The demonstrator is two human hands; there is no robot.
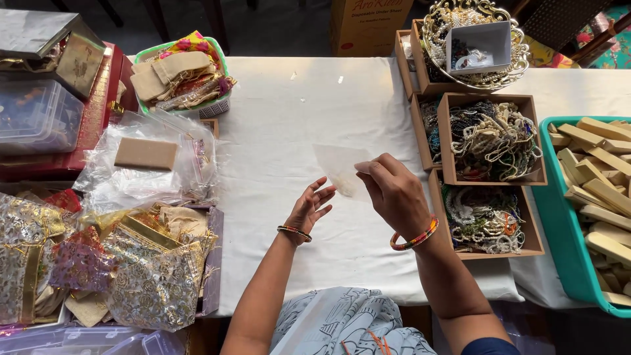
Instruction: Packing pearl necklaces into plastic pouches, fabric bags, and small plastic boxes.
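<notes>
My right hand (393,194) pinches the edge of a small clear plastic pouch (342,169) and holds it just above the white tablecloth (282,112). A little to the left of the pouch, my left hand (310,209) is open, fingers spread, palm turned toward the pouch, touching nothing. Both wrists wear coloured bangles. The pouch looks empty and see-through.
Wooden boxes of beaded jewellery (490,141) stand to the right, with a teal tub of wooden sticks (595,190) beyond. At left lie gold fabric pouches (138,263), plastic bags with a tan pad (146,154), and a green basket (184,75).
</notes>
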